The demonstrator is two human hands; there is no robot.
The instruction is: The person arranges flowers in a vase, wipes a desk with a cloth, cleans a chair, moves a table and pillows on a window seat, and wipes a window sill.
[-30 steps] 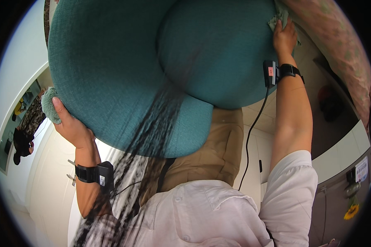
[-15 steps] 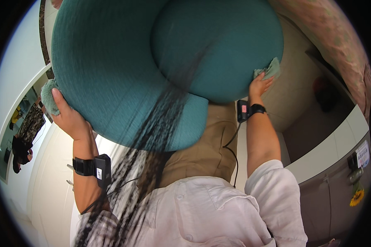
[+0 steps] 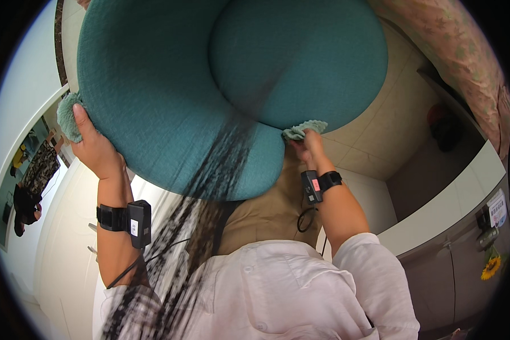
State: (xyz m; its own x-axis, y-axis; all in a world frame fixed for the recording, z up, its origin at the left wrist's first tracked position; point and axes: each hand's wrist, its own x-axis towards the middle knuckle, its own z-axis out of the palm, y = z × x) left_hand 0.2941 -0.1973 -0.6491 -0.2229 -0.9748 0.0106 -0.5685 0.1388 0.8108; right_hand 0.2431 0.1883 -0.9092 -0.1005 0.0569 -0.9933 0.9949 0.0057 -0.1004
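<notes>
A teal upholstered chair (image 3: 153, 130) with a curved backrest and a round seat cushion (image 3: 300, 62) fills the upper middle. At the backrest's left outer edge, my left hand (image 3: 98, 150) grips a fluffy pale green cloth (image 3: 69, 117), thumb on the near side and fingers hidden behind. My right hand (image 3: 311, 152) is closed on another green cloth (image 3: 305, 130), pressed to the seat's near edge, just beside the end of the backrest. Dark strands of hair hang across the view and partly cover the chair.
Pink patterned fabric (image 3: 464, 51) hangs at the upper right. Below it is a white-edged counter (image 3: 447, 204) over grey-brown fronts, with a sunflower (image 3: 491, 267) on them. At the far left, a person in dark patterned clothes (image 3: 42, 173) is visible. Tiled floor (image 3: 374, 136) lies beyond the chair.
My right hand with its cloth has slid left and toward me along the seat's edge, reaching the backrest's end. My left hand stays at the backrest edge, and the chair has barely shifted.
</notes>
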